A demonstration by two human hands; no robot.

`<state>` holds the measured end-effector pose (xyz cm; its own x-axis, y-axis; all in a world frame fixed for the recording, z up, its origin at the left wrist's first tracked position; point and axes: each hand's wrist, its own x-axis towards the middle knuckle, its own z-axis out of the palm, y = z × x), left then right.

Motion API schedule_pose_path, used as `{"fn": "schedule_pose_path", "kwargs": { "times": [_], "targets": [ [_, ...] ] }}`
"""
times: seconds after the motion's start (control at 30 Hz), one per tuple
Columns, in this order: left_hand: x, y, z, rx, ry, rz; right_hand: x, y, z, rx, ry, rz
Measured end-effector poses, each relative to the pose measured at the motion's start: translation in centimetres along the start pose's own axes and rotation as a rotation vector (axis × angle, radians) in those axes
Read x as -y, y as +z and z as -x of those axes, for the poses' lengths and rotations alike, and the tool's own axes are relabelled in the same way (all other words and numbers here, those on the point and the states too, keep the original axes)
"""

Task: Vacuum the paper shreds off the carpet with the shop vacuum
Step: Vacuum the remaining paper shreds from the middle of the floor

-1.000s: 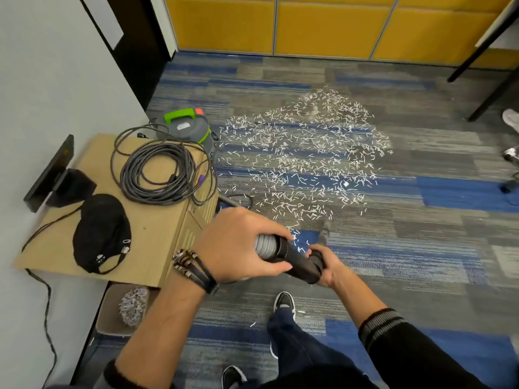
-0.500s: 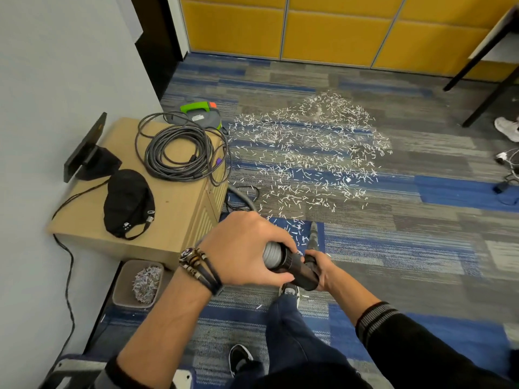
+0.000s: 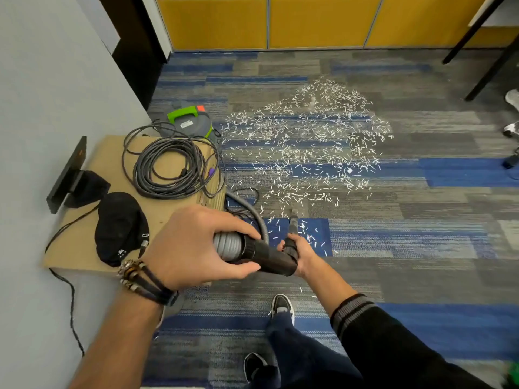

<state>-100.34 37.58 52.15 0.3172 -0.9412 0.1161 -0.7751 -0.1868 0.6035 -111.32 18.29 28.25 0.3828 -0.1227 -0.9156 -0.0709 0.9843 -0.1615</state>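
**Paper shreds** (image 3: 303,147): white, short, strewn in one broad patch over the blue-and-grey carpet (image 3: 407,248), to the right of the desk (image 3: 84,242) and partly beyond it.

**Shop vacuum** (image 3: 191,123): grey canister with a green handle, stood on the carpet just behind the desk's far edge.

**Hose** (image 3: 227,245): grey, ribbed, curved up from the desk's right side into a black cuff (image 3: 269,256).

**Left hand** (image 3: 191,248): fingers and thumb clamped round the joint of hose and cuff, just right of the desk's near corner.

**Right hand** (image 3: 302,254): fingers closed round the black wand (image 3: 292,226), further right of the desk; the wand's tip was down at the near fringe of the shreds.

**On the desk**: coiled grey cable (image 3: 168,169) at the far end, black cap (image 3: 120,228) at the near end, black stand (image 3: 67,175) at the left edge by the wall.
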Motion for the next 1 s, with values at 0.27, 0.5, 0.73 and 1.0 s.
{"fn": "schedule_pose_path", "kwargs": {
  "times": [0.27, 0.5, 0.73, 1.0],
  "targets": [
    [-1.6, -0.7, -3.5, 0.078, 0.108, 0.024, 2.1, -2.8, 1.4, -0.062, 0.023, 0.024],
    [0.2, -3.1, -1.4, 0.016, 0.107, 0.011, -0.1, 0.7, 0.1, -0.011, 0.04, 0.023],
    [1.4, -3.9, 2.9, 0.133, 0.17, -0.057, -7.3, 0.2, -0.4, 0.069, 0.084, -0.166],
    [3.2, -3.4, 8.0, 0.076, 0.128, -0.049, -10.2, -1.3, 0.8, -0.058, 0.043, -0.17]
  ]
}}
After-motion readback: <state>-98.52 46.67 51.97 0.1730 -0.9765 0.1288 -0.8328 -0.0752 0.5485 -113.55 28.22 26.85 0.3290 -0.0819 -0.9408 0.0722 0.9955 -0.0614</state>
